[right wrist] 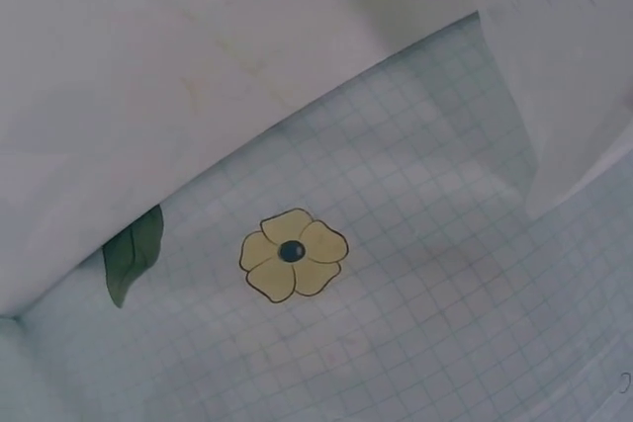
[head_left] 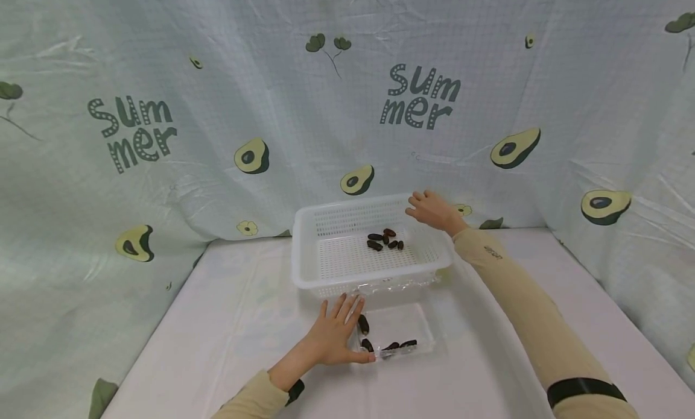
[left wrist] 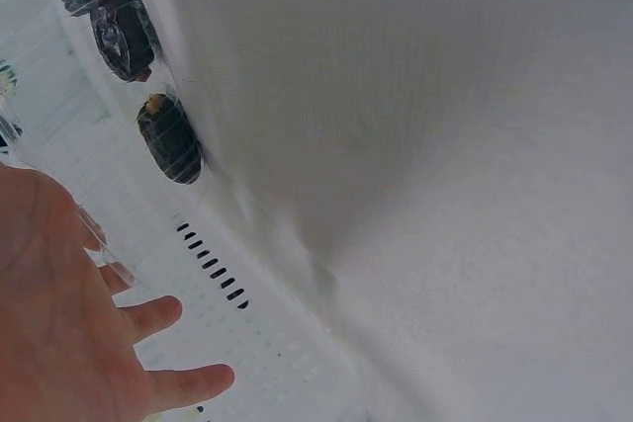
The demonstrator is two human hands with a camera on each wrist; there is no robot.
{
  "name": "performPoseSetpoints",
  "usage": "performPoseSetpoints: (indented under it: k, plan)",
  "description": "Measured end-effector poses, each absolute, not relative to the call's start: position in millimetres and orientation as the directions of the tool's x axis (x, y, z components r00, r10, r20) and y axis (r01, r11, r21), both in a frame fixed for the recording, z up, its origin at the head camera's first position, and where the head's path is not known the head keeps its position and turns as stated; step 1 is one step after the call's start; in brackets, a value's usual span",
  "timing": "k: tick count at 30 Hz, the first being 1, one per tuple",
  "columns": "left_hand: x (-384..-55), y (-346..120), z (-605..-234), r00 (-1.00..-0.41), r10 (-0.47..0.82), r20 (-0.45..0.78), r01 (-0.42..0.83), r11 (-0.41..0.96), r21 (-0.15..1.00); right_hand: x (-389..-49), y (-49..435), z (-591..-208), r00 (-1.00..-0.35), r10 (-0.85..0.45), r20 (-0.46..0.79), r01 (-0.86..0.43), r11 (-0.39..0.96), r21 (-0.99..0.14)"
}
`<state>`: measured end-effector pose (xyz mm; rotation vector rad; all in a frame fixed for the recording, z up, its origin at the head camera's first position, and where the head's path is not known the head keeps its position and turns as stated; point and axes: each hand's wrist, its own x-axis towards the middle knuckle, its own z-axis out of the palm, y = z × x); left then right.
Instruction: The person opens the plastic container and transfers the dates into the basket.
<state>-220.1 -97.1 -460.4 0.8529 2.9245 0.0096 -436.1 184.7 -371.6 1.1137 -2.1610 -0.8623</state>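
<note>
My left hand (head_left: 335,336) is spread with straight fingers along the left side of a clear plastic box (head_left: 399,316); its thumb lies at the near edge. Inside the box are several dark, wrinkled dates (head_left: 363,324), some along the near wall. Two dates (left wrist: 170,138) show close up through the plastic in the left wrist view. Behind stands a white perforated basket (head_left: 304,250) with several more dates (head_left: 374,245) on its floor. Over the basket's back right corner hovers my right hand (head_left: 434,211), fingers slightly bent, with nothing visible in them. The right wrist view does not show that hand.
The box's crinkled clear lid (head_left: 399,284) stands up against the basket's front. A white cloth covers the table (head_left: 244,322). Close behind the basket hangs a pale sheet (head_left: 304,117) printed with avocados and lettering, which also runs along both sides.
</note>
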Motion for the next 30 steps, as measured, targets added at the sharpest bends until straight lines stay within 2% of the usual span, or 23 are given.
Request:
performPoseSetpoints:
  k: [8,16,25,30]
  plan:
    - [-219,-97,-460,-0.837,0.540,-0.086,0.539,0.842,0.039,-430,186,-374,-0.459,-0.852,0.253,-0.507,0.484,0.713]
    - [-218,-97,-460,-0.839,0.537,-0.087,0.536,0.843,0.041,-415,195,-375,-0.351,-0.851,0.390,-0.541,0.525,0.658]
    - [-218,-97,-459,-0.835,0.541,-0.099,0.539,0.841,0.056,-398,205,-372,-0.321,-0.832,0.452,-0.572,0.551,0.607]
    - [-219,-97,-457,-0.835,0.541,-0.099,0.538,0.841,0.057,-382,211,-359,-0.270,-0.830,0.487,-0.591,0.542,0.597]
